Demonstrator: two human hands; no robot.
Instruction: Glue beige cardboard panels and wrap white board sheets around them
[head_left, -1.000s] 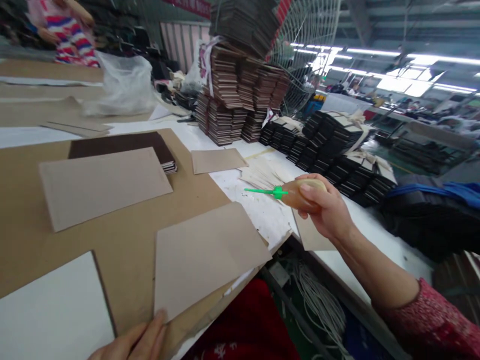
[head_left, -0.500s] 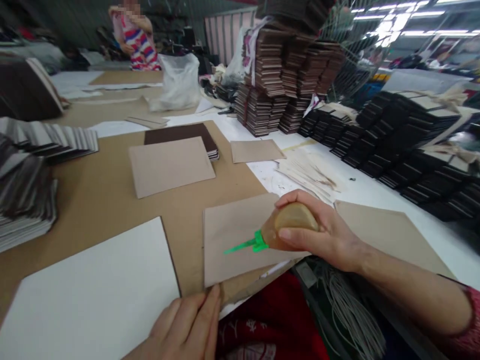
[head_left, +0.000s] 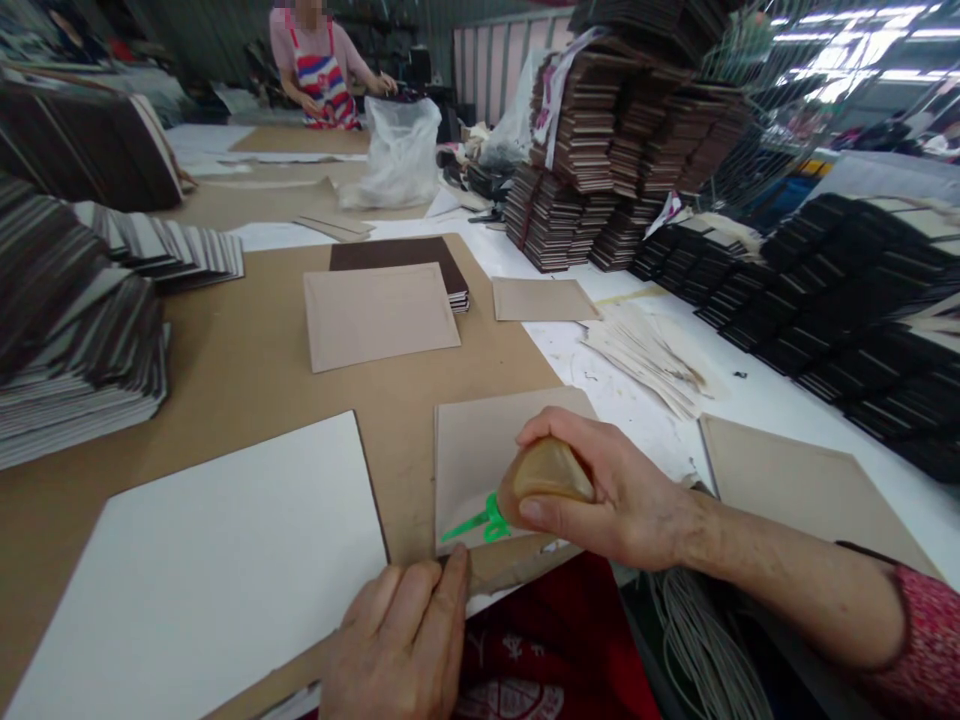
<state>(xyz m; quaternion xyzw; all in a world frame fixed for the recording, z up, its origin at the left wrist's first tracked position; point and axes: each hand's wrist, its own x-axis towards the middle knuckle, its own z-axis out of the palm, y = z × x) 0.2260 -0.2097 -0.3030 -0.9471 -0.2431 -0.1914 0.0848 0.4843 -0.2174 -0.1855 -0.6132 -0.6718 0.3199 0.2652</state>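
My right hand [head_left: 600,490] is wrapped round an amber squeeze bottle [head_left: 546,482] with a green nozzle. The nozzle tip points down left, at the lower left part of a beige panel [head_left: 480,440] near the table's front edge. My left hand [head_left: 409,620] lies flat, palm down, at the front edge, its fingertips by the panel's lower left corner. Left of it lies a large white board [head_left: 225,560]. Farther back, another beige panel [head_left: 382,315] partly covers a dark brown stack [head_left: 405,258].
Striped stacks [head_left: 75,330] stand at the left, brown bundles [head_left: 592,130] at the back, black bundles [head_left: 840,290] at the right. Cloth strips [head_left: 649,350] and a beige panel [head_left: 810,480] lie on the right. A person in an apron [head_left: 326,75] stands behind a plastic bag [head_left: 401,150].
My right hand has brought the bottle lower, its nozzle now near the panel's bottom edge. The view has shifted, and the person at the back has an arm stretched toward the bag.
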